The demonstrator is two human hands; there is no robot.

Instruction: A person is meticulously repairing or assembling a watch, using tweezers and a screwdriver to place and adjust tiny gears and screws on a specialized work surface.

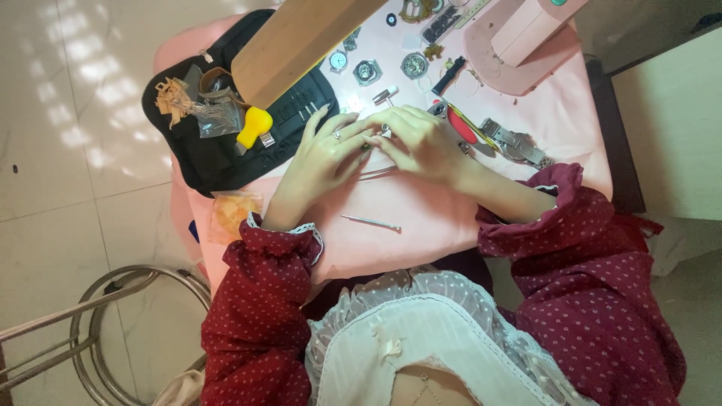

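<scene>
At the far left, a chrome tubular metal stool frame (113, 316) stands on the pale glossy tiled floor (68, 113). Right of it, a flat black fabric tool pouch (226, 162) lies open on the pink cloth-covered table (421, 218); in it sit a heap of tan leather strap scraps (174, 98), a clear crinkled plastic bag (218, 116), a yellow rubber bulb blower (254, 126) and a row of thin metal tools in slots (304, 113). A long brown wooden block (301, 41) juts over the pouch's far edge. Near the table's left edge lies a small bag of orange translucent pieces (229, 214).

The left hand (327, 154), a ring on one finger, is curled with its fingertips meeting those of the right hand (421, 143) at the table's middle. Together they pinch something small between them; it is too hidden to tell what. A thin curved wire (376, 174) lies just under the hands, and a slim metal pin tool (370, 221) rests nearer the body.

Farther off, three round metal watch cases (368, 71) sit in a row. Right of the hands lie a red-handled metal tool (462, 131) and a linked steel watch bracelet (515, 143). A pink plastic stand (519, 37) fills the far right corner.
</scene>
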